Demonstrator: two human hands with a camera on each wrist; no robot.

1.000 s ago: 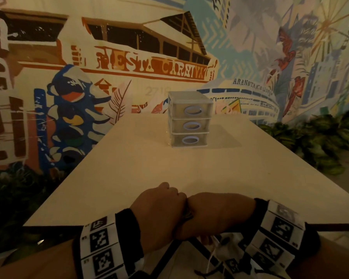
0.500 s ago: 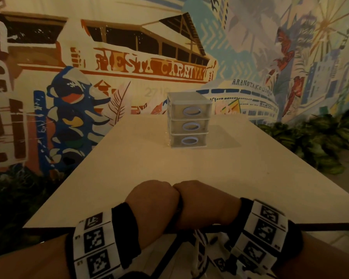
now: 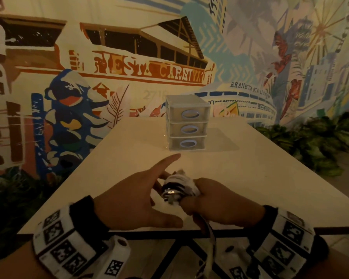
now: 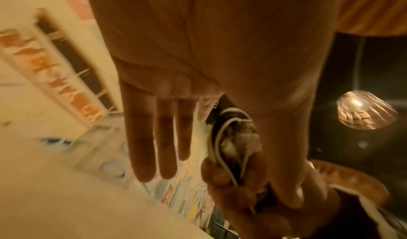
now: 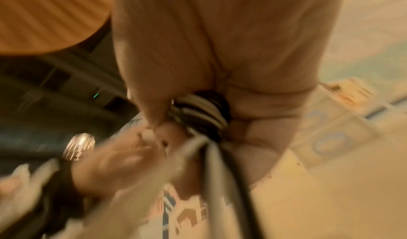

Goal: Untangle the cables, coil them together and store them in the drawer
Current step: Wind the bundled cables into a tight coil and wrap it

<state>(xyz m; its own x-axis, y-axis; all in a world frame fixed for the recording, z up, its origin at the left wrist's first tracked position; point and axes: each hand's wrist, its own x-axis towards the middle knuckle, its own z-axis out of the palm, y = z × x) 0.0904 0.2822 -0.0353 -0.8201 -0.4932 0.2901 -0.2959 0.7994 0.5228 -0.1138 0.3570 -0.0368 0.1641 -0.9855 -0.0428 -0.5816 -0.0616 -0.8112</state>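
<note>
Cables (image 3: 179, 187), white and black, sit wound into a tight bundle at the lower centre of the head view, just above the near edge of the table (image 3: 270, 178). Curled fingers of the right hand (image 3: 216, 200) wrap the bundle; the right wrist view shows the striped coil (image 5: 199, 111) clamped between thumb and fingers. Two loose tails (image 3: 211, 244), one pale and one dark, hang from that grip past the table edge toward the bottom of the frame. Just left of the bundle, the left hand (image 3: 137, 198) has its fingers straight and spread, holding nothing; in the left wrist view its thumb lies against the right hand, beside the coil (image 4: 233, 141).

Well apart from the hands, at the centre of the head view, a small translucent drawer unit (image 3: 186, 122) stands on the far part of the table. Its three stacked drawers, each with an oval pull, are all pushed in. Their fronts are frosted, and whether anything lies inside cannot be made out.
</note>
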